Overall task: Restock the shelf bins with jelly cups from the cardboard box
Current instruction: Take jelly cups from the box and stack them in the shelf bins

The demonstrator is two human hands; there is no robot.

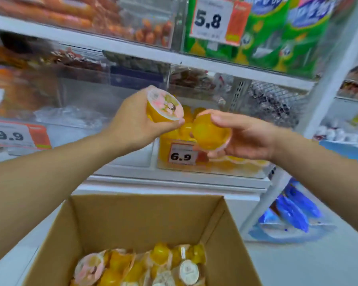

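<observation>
Cardboard box [132, 219] nearest, jelly cups [145, 267] loose in its bottom. Above and beyond the box, left hand [136, 124] curls round one cup [163, 108], printed lid facing the camera; right hand [244, 135] grips another cup [210, 131] on its side, yellow base showing. Beyond the box, the clear bin [242, 170] tagged 6.9 already looks well filled. Risk: dropped onto that heap, the rounded, slick cups may roll out over the bin front.

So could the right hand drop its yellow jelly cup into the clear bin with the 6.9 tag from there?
Probably yes. The right hand holds its yellow jelly cup right before the clear plastic bin with the 6.9 price tag, and nothing stands between; the left hand is off to the side.
</observation>
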